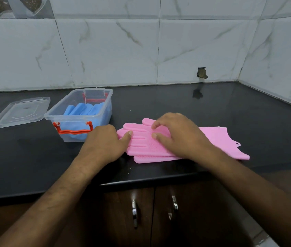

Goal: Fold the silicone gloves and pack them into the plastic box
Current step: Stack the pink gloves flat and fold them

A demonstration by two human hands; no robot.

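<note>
Single head-worn view, wide-angle, looking forward and down from above the near edge of the surface (212, 107). Close in: both forearms enter from the bottom corners, left hand (105, 143) and right hand (178, 134) near centre frame. Faces the far tiled wall (123, 50); right side wall (284, 59) cuts in. Cabinet doors (159, 211) visible below the near edge. Straight lines bowed toward frame edges.
</note>
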